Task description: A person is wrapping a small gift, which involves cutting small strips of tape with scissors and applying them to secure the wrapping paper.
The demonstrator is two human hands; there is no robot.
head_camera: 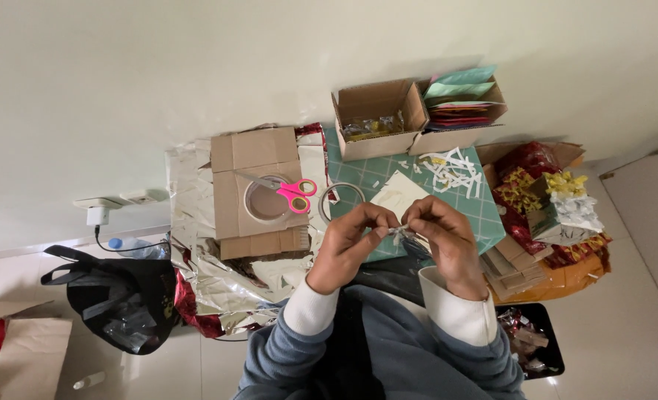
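Observation:
My left hand (353,241) and my right hand (442,238) meet over the green cutting mat (484,211). Both pinch a small crinkled silvery piece (401,232) between their fingertips. A roll of clear tape (341,201) lies just beyond my left hand. Pink-handled scissors (293,194) rest on a flat cardboard piece with a round hole (258,194). A cream paper sheet (397,194) lies on the mat behind my fingers.
Two open cardboard boxes stand at the back: one with shiny bits (377,118), one with coloured paper (462,104). White paper strips (451,169) litter the mat. Silver foil (195,222) lies left, a black bag (118,296) lower left, red-gold wrapped items (544,196) right.

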